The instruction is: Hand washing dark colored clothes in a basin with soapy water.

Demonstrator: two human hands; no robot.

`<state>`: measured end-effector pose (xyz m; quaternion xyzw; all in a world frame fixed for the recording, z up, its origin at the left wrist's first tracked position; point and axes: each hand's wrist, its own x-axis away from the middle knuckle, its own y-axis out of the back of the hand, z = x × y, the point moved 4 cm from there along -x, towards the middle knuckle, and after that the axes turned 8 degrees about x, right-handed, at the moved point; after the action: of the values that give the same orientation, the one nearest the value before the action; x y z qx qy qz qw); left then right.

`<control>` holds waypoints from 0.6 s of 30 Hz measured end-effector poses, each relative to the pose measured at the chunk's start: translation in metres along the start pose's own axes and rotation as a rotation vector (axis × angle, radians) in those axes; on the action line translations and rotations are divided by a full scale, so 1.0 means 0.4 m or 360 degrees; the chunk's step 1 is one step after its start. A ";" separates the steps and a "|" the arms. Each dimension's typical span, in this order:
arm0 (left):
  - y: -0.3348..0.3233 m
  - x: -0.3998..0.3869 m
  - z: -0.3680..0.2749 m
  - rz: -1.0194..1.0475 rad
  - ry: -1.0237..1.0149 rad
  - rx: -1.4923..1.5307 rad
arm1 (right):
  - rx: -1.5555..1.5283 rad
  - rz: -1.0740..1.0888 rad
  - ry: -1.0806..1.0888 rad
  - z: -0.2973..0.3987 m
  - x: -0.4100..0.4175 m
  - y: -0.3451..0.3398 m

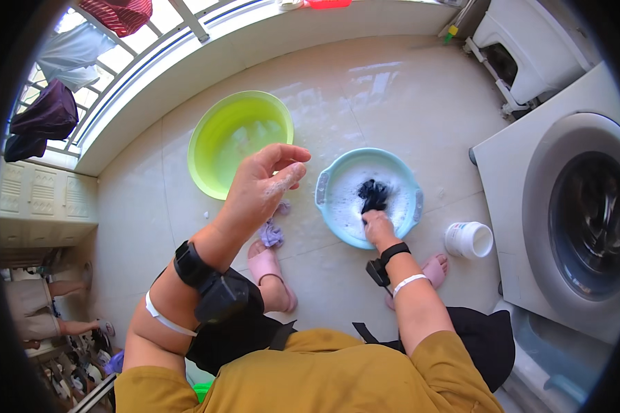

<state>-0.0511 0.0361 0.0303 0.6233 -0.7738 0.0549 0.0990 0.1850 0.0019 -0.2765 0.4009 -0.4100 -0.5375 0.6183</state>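
A light blue plastic basin point(335, 227) with two side grips holds foamy water. My right hand point(378, 228) grips a dark wet cloth point(373, 194) in the foam. My left hand point(268, 180), with suds on the thumb, is raised in the air left of this basin, holding nothing, thumb and fingers apart. Behind it a green plastic basin point(201, 175) stands on the floor with cloudy water inside. Crumpled purple cloth pieces point(272, 234) lie on the floor beside my pink slipper.
A white plastic tub point(468, 240) stands right of the blue basin, near a front-loading washing machine point(516, 232). Clothes hang by the barred window at upper left. Another person's legs point(72, 307) show at the left edge, above a shoe rack point(77, 371).
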 end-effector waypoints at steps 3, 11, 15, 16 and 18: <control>0.016 -0.007 0.007 -0.0003 -0.0056 0.0019 | 0.0354 0.0436 -0.0211 -0.016 -0.007 -0.042; 0.021 -0.026 0.026 -0.0006 0.0077 0.0000 | -0.0923 0.0862 -0.0296 0.001 -0.116 0.099; 0.030 -0.014 0.020 -0.0002 0.0019 -0.0006 | -0.1838 0.0568 -0.0351 0.108 -0.122 0.336; 0.028 -0.013 0.014 -0.0003 0.0009 0.0007 | -0.1920 0.0460 -0.0356 0.115 -0.127 0.390; 0.024 -0.007 0.004 -0.0009 -0.0008 0.0018 | -0.1999 0.0351 -0.0351 0.112 -0.130 0.429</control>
<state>-0.0599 0.0403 0.0284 0.6261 -0.7719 0.0575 0.0938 0.1959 0.0682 -0.1046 -0.1393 -0.1173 -0.6465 0.7409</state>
